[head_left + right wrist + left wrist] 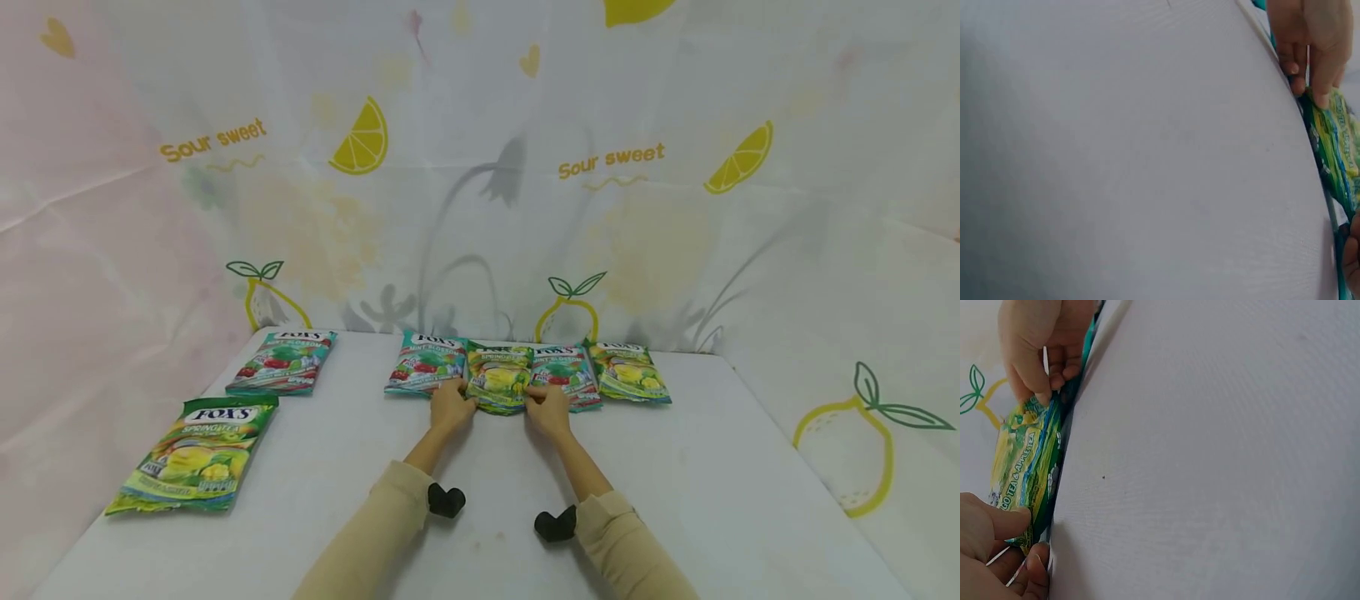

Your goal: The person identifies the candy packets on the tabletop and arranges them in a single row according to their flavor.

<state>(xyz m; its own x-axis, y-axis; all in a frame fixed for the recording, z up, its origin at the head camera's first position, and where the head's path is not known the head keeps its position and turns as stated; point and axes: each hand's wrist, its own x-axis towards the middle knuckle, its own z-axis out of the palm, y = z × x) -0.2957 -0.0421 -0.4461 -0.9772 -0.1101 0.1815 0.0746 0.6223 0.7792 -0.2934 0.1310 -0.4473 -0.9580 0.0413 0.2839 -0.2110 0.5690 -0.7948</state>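
Note:
A green and yellow Fox's Spring Tea candy bag (pixel 497 377) lies at the middle of the row along the table's back edge. My left hand (pixel 452 406) pinches its near left corner, thumb on top, as the left wrist view shows with the hand (pixel 985 540) low in the picture. At the near right corner, my right hand (pixel 550 410) pinches the same bag between thumb and fingers. Teal Mint Blossom candy bags flank it: one (pixel 427 364) to the left, another (pixel 562 377) to the right, the latter partly behind my right hand.
At the row's right end lies another Spring Tea bag (pixel 630 372). On the table's left side are a Mint Blossom bag (pixel 283 364) at the back and a larger-looking Spring Tea bag (pixel 197 454) nearer. A lemon-print cloth (pixel 480 242) hangs behind the white table (pixel 480 500).

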